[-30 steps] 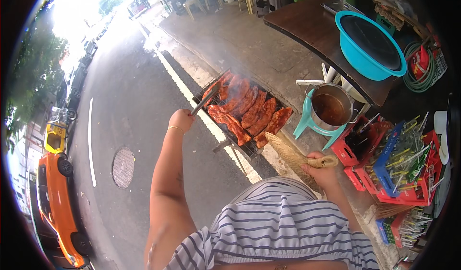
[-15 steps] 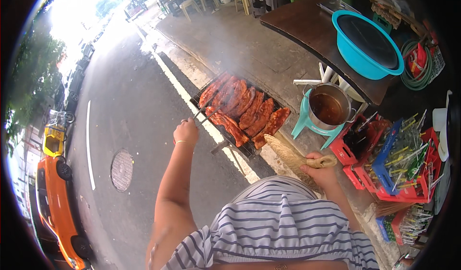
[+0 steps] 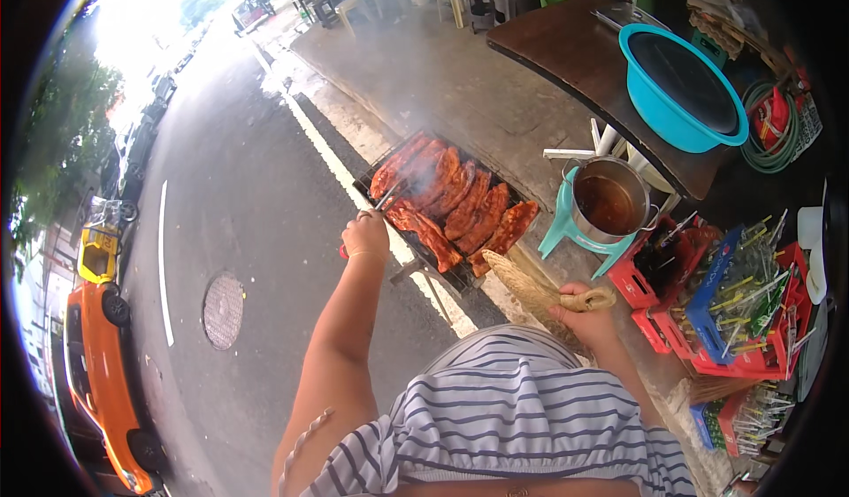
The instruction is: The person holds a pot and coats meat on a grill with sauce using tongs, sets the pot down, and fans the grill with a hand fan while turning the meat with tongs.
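Note:
My left hand (image 3: 365, 234) is closed around a pair of metal tongs (image 3: 387, 196), whose tips reach in among the meat and smoke. Long red-glazed slabs of meat (image 3: 478, 214) lie side by side over the grill (image 3: 462, 278), which stands at the roadside curb. Smoke blurs the far part of the meat and hides where the tong tips end. In my right hand (image 3: 585, 316) is a woven hand fan (image 3: 517, 283), gripped by its looped handle, its flat blade pointing toward the grill's near right corner.
Right of the grill, a metal pot (image 3: 610, 166) of brown-red liquid sits on a teal stool (image 3: 557, 232). Beyond it, a dark table (image 3: 566, 42) bears a blue basin (image 3: 632, 64). Crates (image 3: 707, 294) of bottles stand at the right. An orange car (image 3: 99, 347) is parked across the road.
My left hand has moved right and a little upward, closer to the grill, and the tongs have gone with it. The fan in my right hand has hardly moved.

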A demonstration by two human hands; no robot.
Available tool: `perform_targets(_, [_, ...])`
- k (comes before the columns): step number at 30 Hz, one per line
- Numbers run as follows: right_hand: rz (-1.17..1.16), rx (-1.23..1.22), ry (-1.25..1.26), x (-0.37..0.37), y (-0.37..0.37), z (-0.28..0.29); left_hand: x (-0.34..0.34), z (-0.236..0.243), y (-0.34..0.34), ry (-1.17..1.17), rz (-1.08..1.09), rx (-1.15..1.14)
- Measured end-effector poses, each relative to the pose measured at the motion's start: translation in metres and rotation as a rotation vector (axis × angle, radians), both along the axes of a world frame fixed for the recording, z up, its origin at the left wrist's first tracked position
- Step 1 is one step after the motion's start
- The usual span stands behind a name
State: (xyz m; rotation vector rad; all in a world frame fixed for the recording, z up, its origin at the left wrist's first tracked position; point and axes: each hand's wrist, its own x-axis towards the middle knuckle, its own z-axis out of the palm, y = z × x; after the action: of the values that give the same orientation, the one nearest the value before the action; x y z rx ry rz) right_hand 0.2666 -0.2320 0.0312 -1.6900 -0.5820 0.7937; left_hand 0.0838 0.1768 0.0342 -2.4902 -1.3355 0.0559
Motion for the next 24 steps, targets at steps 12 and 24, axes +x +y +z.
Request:
perform_targets(12, [0.000, -0.008, 0.022, -0.003, 0.002, 0.004, -0.018, 0.074, 0.097, -0.260, 0.010, -0.640])
perform_targets(24, [-0.031, -0.088, -0.037, -0.025, 0.014, -0.003, -0.005, 0.040, 0.100, -0.072, 0.033, -0.421])
